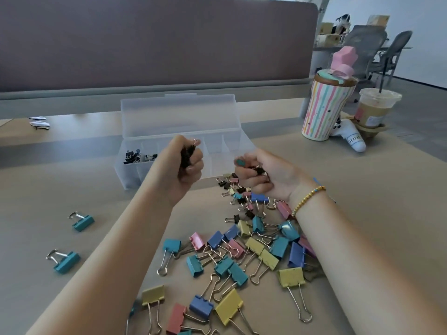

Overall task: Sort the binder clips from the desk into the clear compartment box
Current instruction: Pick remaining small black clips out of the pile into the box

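2 hands work above the desk [362, 180]. The left hand [191, 163] is raised in front of the clear box [179, 117], its fingers [196, 165] curled tight round a bunch of small black clips [187, 155]. The right hand [263, 172] lies palm up just beyond the clip pile, wrist resting among the clips, fingers curled round a few small dark clips [258, 170]; 1 teal-painted nail shows. A bracelet [307, 198] of yellow beads circles the right wrist.

The box stands open, lid upright, with 1 row of compartments; their exact count cannot be told behind the hands. Only the leftmost compartments hold anything: a cluster of small black and silver clips [136, 156].

The pile [242, 250] of large clips on the desk near the person holds blue, teal, yellow and pink ones, roughly 30, overlapping too much for an exact count. Small clips [238, 194] in black, pink, yellow and teal lie scattered between the pile and the right hand. 2 teal clips [83, 223] lie apart on the left, 1 nearer than the other.

At the far right stand 2 cups: a striped tumbler [326, 107] with a pink lid top and an iced drink [375, 110] with a straw. A white object [353, 139] beside them bears letters reading about "HOM". 2 small silver items [38, 122] lie far left
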